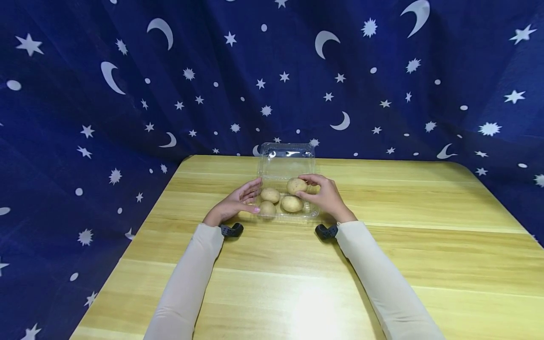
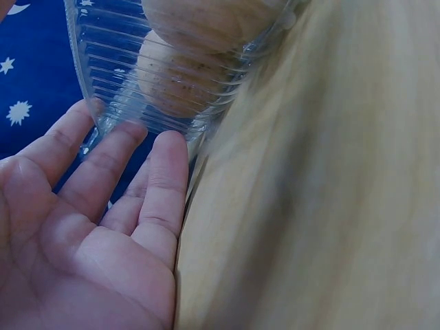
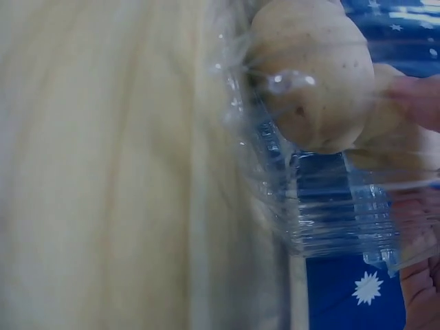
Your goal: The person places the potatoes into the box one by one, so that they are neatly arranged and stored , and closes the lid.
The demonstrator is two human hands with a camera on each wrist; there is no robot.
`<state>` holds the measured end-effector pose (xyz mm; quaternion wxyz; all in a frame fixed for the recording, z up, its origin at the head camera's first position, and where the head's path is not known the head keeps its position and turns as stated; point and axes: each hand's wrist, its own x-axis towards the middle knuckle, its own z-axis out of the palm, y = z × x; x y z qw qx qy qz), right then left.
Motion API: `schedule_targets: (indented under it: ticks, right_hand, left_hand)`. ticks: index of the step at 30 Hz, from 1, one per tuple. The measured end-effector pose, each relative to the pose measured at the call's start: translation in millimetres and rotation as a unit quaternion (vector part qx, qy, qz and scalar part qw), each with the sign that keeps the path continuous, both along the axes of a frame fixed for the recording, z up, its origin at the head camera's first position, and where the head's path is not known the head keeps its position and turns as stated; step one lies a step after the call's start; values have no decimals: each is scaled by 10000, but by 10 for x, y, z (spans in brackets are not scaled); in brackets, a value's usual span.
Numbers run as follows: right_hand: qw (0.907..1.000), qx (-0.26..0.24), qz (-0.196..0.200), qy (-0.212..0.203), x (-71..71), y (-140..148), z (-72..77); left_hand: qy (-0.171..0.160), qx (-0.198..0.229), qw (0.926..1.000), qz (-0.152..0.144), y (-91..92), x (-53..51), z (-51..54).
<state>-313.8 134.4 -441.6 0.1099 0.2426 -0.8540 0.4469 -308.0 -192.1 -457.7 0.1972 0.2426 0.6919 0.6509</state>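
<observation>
A clear plastic clamshell box (image 1: 286, 169) stands with its lid raised at the back and several potatoes inside. My right hand (image 1: 325, 193) pinches the far-right potato (image 1: 296, 186) between thumb and fingers. Just in front of it lies another potato (image 1: 292, 204). On the box's left side are two more, a farther potato (image 1: 270, 195) and a nearer potato (image 1: 267, 209). With fingers fairly straight, my left hand (image 1: 235, 200) rests against the box's left side; its fingertips touch the ribbed wall (image 2: 117, 75) in the left wrist view. In the right wrist view, a potato (image 3: 316, 75) shows through the plastic.
The box stands on a light wooden table (image 1: 263, 283), towards its far edge. Behind hangs a dark blue curtain (image 1: 272, 56) with white moons and stars. A dark strap device sits at each wrist, beside the pale sleeves (image 1: 382, 278).
</observation>
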Motion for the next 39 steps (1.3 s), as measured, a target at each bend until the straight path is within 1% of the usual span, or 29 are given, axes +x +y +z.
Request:
schedule_targets:
  ticks: [7, 13, 25, 31, 39]
  right_hand:
    - [9997, 155, 18, -212, 9, -17, 44]
    - [9991, 240, -1, -363, 12, -29, 67]
    - [9996, 197, 56, -194, 13, -21, 51]
    - [9996, 269, 38, -101, 14, -21, 58]
    - [9993, 285, 22, -248, 17, -11, 52]
  left_hand:
    - [49, -12, 10000, -47, 10, -2, 2]
    - [27, 43, 10000, -39, 2, 5, 5]
    - [73, -15, 10000, -45, -12, -12, -15]
    - [61, -11, 10000, -35, -16, -31, -17]
    - [57, 19, 10000, -47, -4, -9, -8]
